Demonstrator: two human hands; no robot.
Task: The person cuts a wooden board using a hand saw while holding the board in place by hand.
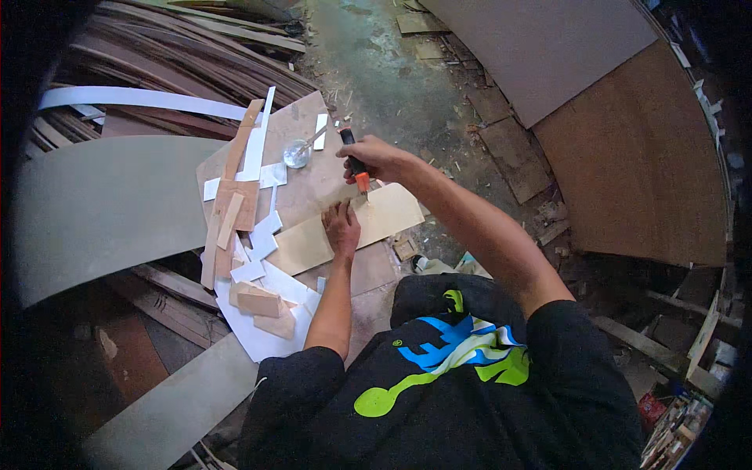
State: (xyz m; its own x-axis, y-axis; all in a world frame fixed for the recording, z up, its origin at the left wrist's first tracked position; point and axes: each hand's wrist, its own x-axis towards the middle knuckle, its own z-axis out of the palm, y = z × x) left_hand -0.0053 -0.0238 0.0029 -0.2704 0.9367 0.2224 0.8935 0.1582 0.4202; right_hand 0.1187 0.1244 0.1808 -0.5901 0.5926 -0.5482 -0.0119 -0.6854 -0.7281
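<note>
A pale wooden board [313,241] lies at a slant across the small work table [270,160]. My left hand [342,229] rests on its far edge, fingers apart and pressed down on the wood. In my closed right hand [374,159] is a hand tool with a black and orange handle [358,166]. Its short metal tip points down at the board's upper surface, where a few light shavings or chips show. Whether the blade is a knife or a chisel I cannot tell.
White offcuts [262,235] and wood blocks [258,300] crowd the table's left side. A round clear jar with a stick in it [298,153] stands toward the back. Stacked strips [188,47] lie far left; large brown sheets [642,149] lean at the right. Debris litters the floor [376,55].
</note>
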